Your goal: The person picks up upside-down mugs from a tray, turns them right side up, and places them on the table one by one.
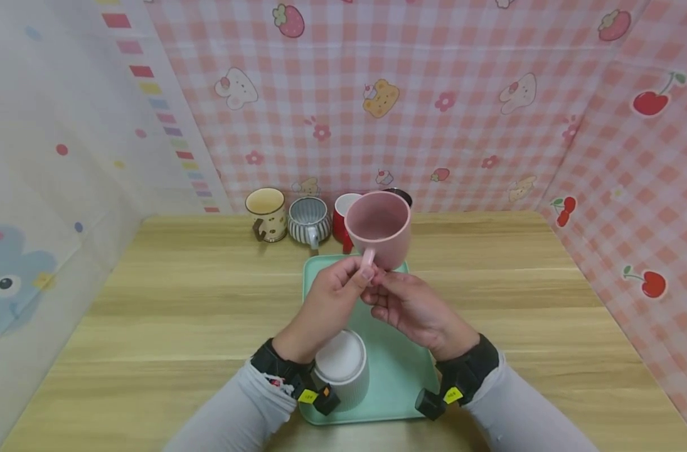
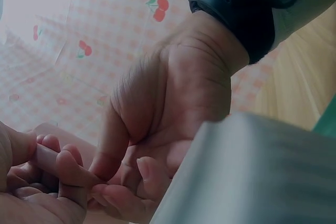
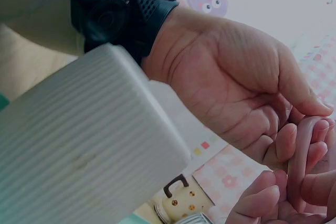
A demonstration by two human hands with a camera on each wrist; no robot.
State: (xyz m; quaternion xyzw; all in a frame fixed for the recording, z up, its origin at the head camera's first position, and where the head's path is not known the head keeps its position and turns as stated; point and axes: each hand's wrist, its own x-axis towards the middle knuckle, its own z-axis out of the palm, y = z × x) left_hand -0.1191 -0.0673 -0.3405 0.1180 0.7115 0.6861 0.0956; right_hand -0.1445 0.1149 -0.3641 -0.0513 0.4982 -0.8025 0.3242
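Observation:
A pink mug [image 1: 385, 235] is held up above the far end of a mint-green tray [image 1: 399, 383], its mouth tilted toward me. My left hand [image 1: 329, 301] pinches the mug's handle [image 3: 299, 166] between thumb and fingers. From the other side my right hand [image 1: 419, 311] meets it, thumb and fingers gripping the lower part of the handle; the fingers of both hands touch. A white ribbed cup [image 1: 343, 364] stands upside down on the tray, under my left wrist. The same cup's side [image 3: 94, 145] fills much of the right wrist view.
Along the back wall stand a cream mug [image 1: 268, 213] with brown spots, a grey striped cup [image 1: 309, 220] and a red mug [image 1: 339, 227]. Behind the pink mug, a dark cup [image 1: 402, 196] is mostly hidden. Patterned cloth walls [image 1: 445, 125] enclose the wooden table [image 1: 207, 326].

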